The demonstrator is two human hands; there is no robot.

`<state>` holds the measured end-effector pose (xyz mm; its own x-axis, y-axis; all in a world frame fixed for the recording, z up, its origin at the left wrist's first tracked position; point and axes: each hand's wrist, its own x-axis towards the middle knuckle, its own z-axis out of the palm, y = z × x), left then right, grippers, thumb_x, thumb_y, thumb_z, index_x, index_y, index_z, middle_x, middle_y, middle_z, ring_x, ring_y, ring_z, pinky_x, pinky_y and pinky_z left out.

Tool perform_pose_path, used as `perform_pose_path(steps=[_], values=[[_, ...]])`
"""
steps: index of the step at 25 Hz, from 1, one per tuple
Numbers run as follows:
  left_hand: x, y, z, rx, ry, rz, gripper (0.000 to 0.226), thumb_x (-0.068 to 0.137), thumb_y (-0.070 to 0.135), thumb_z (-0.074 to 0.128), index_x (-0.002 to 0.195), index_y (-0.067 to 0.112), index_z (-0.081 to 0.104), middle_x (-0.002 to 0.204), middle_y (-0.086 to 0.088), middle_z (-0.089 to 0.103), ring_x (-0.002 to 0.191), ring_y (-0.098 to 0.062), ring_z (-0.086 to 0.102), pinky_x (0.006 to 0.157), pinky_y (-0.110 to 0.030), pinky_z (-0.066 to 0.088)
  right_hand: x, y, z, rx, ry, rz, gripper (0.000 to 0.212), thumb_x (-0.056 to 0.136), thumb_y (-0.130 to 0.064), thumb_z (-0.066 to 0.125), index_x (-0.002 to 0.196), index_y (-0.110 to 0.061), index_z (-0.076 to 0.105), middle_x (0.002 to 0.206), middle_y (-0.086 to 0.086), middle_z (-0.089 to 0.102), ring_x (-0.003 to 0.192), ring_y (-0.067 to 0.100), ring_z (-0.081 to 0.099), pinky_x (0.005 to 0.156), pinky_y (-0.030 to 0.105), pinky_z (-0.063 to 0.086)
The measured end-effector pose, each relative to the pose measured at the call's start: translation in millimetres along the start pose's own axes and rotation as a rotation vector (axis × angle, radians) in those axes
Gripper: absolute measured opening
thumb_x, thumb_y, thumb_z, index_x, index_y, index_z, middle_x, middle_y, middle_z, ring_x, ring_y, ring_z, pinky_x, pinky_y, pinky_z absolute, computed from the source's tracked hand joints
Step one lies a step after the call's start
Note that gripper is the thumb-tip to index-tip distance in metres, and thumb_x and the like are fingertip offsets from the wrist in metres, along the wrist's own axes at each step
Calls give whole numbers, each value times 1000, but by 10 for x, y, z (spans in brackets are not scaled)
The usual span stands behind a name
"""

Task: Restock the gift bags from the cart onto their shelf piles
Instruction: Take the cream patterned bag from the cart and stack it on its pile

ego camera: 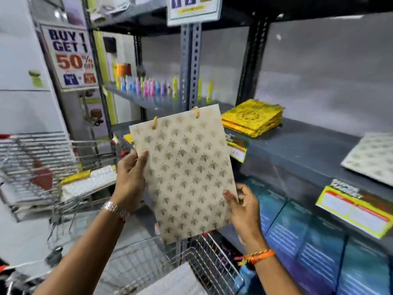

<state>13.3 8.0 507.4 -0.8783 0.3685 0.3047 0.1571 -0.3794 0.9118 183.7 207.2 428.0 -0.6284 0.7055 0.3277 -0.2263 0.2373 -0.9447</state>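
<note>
I hold a flat cream gift bag [187, 173] with a gold leaf pattern and gold cord handles, upright in front of the shelf. My left hand [130, 177] grips its left edge; my right hand [242, 207] grips its lower right corner. A matching cream bag pile [370, 156] lies on the dark shelf [297, 143] at the right. A yellow gift bag pile [253, 118] lies further back on the same shelf. Below my arms is the wire cart [204, 262], with pale bags [176, 282] in it.
A second wire cart [42, 167] at left holds white and yellow packs. Coloured bottles [148, 86] line a shelf behind. Blue boxes [308, 241] fill the lower shelf. Price labels [357, 211] hang on the shelf edge. A sale sign [70, 56] hangs on the left upright.
</note>
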Motion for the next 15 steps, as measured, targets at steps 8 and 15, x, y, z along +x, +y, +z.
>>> perform_pose_path(steps=[8,15], values=[[263,320,921,-261,-234,11,28,98,27,51,102,14,75,109,-14,74,91,-22,75,77,-38,60,-70,-690,-570,-53,259,-144,37,77,-57,69,92,-24,65,87,1,78,73,6,70,63,23,54],[42,266,2113,-113,-397,151,19,94,33,60,95,19,72,91,-4,76,78,-20,71,68,-36,59,-150,-1398,-1451,-74,600,-270,2,93,-25,67,95,-25,69,92,-5,78,82,10,73,68,24,57]])
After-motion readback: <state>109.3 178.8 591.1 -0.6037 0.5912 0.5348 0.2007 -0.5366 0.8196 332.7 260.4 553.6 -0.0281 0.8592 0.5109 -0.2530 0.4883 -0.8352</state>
